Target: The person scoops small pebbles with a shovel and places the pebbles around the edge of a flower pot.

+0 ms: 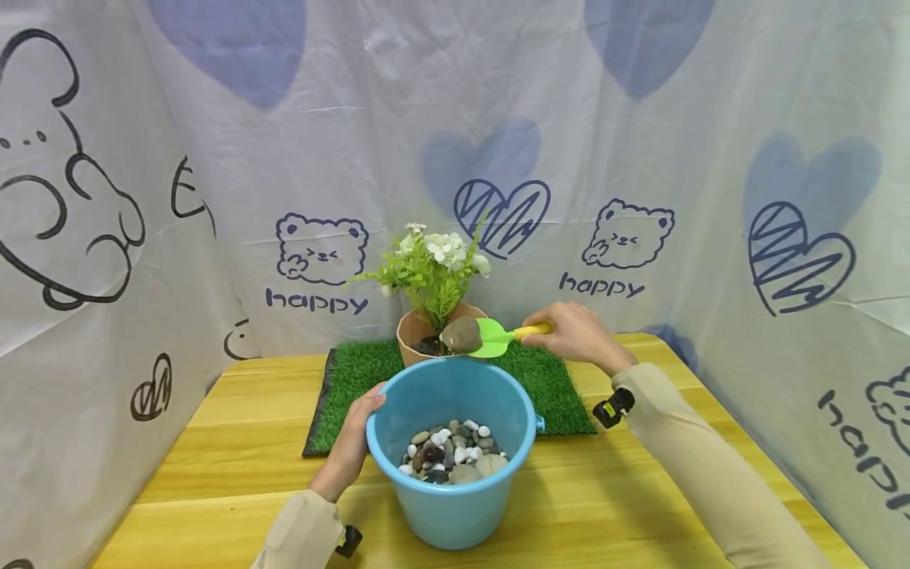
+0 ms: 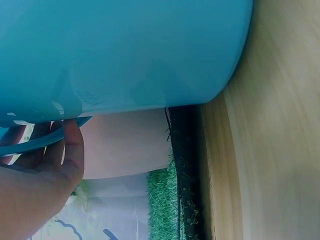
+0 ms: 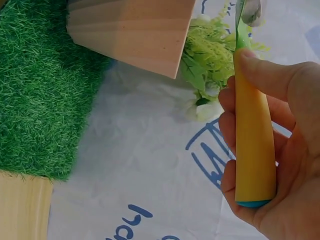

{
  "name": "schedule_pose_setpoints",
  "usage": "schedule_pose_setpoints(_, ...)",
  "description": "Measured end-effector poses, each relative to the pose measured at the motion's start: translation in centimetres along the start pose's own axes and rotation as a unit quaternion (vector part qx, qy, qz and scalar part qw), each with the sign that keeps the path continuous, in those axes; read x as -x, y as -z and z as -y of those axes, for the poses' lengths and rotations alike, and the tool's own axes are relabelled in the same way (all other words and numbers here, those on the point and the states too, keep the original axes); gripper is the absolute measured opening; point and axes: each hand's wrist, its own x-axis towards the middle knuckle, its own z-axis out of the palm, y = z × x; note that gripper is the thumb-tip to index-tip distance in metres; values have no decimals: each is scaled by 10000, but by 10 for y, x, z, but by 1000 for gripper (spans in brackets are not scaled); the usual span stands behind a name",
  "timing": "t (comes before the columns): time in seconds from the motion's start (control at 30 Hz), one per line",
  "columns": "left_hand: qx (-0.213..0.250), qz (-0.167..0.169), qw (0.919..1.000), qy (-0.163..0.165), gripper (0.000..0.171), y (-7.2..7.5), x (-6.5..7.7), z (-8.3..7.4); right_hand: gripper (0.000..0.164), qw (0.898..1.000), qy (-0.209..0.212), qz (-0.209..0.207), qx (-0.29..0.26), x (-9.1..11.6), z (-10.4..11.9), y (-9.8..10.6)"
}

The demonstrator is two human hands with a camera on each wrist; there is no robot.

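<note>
In the head view my right hand (image 1: 579,333) grips the yellow handle of a small garden trowel (image 1: 492,338) with a green blade. A large brownish stone (image 1: 464,335) lies on the blade, level with the front rim of the flower pot (image 1: 408,336). The right wrist view shows the fingers and thumb wrapped round the yellow handle (image 3: 254,145). My left hand (image 1: 353,442) holds the light blue bucket (image 1: 455,514) at its left side. In the left wrist view its fingers (image 2: 74,147) hook by a blue rim or handle strip. Pebbles (image 1: 455,454) lie in the bucket.
White flowers with green leaves (image 1: 434,273) stand in the pot, which sits on a green turf mat (image 1: 355,395) behind the bucket. A yellow wooden table (image 1: 235,442) lies beneath. Printed white cloth (image 1: 384,158) hangs at the back and both sides.
</note>
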Motion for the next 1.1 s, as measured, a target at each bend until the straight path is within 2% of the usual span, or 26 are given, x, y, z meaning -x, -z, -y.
schedule_pose_setpoints(0.23,43,28,10000,-4,48,-1,1,2,30,9997,-242,-65,38,-15,-3,-7)
schedule_pose_setpoints(0.37,106,33,9999,-8,49,-1,0,2,27,9994,-305,48,123,-24,-5,-8)
schedule_pose_setpoints(0.67,128,44,9999,-52,50,1,-1,2,27,9983,-39,302,497,-46,1,-8)
schedule_pose_setpoints(0.83,27,38,10000,-43,49,-1,-1,1,27,9981,-137,410,442,-56,3,-16)
schedule_pose_setpoints(1.1,41,0,10000,-27,49,1,0,0,23,9970,-159,348,671,-67,3,-31)
